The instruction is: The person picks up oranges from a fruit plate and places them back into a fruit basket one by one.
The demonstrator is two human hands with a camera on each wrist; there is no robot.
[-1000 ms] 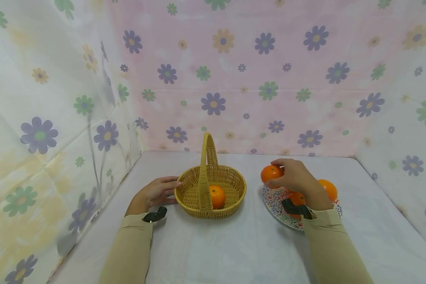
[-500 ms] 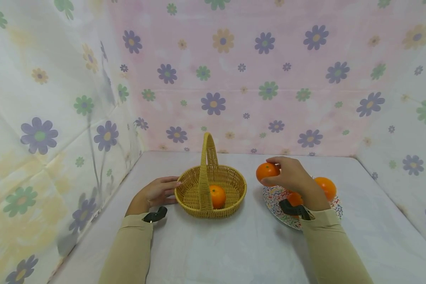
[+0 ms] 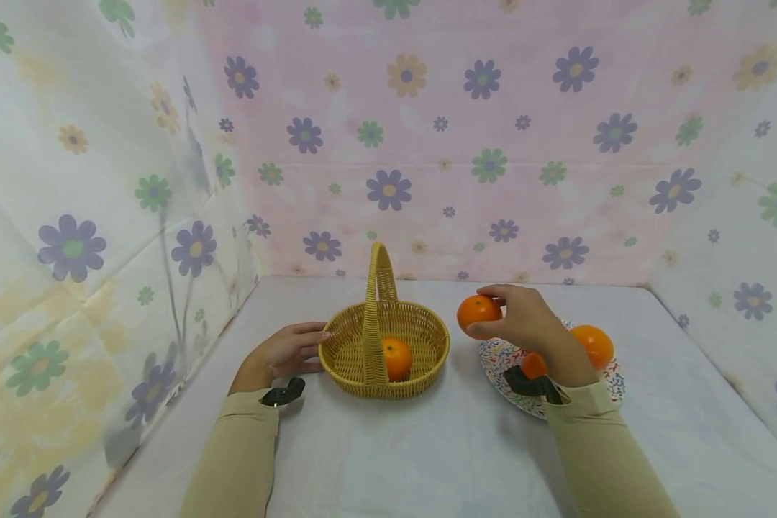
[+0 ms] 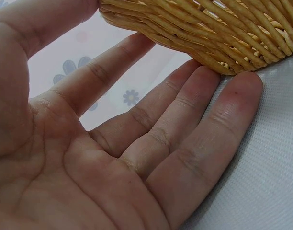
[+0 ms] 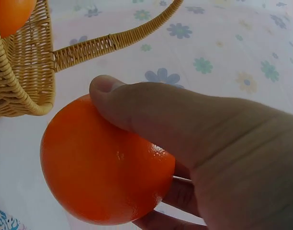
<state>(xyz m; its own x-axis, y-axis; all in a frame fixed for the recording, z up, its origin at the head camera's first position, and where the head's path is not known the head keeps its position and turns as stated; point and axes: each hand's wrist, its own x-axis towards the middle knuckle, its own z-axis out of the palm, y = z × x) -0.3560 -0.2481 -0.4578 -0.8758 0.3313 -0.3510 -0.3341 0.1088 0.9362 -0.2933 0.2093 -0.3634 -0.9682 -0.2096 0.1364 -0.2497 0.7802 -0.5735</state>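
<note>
An orange (image 3: 479, 316) with a small green stem mark is held by my right hand (image 3: 524, 316), thumb on one side and fingers round the other. In the right wrist view the held orange (image 5: 108, 163) looks smooth and glossy. It hangs between the plate and a yellow wicker basket (image 3: 337, 385) with a tall handle. Inside the basket lies another orange (image 3: 397, 360). At the basket's left side, my left hand (image 3: 288, 350) touches it. The left wrist view has those fingers (image 4: 232, 103) fairly straight, their tips against the lower weave (image 4: 218, 43).
To the right stands a round plate (image 3: 501, 370) with a multicoloured pattern. Two oranges show on it, one at the back (image 3: 593, 347) and one partly behind my wrist (image 3: 534, 365). A white cloth covers the table (image 3: 401, 453); floral sheets (image 3: 453, 144) surround it.
My right hand has carried its orange leftward, off the plate's edge and closer to the basket. The left hand and the basket have stayed in place.
</note>
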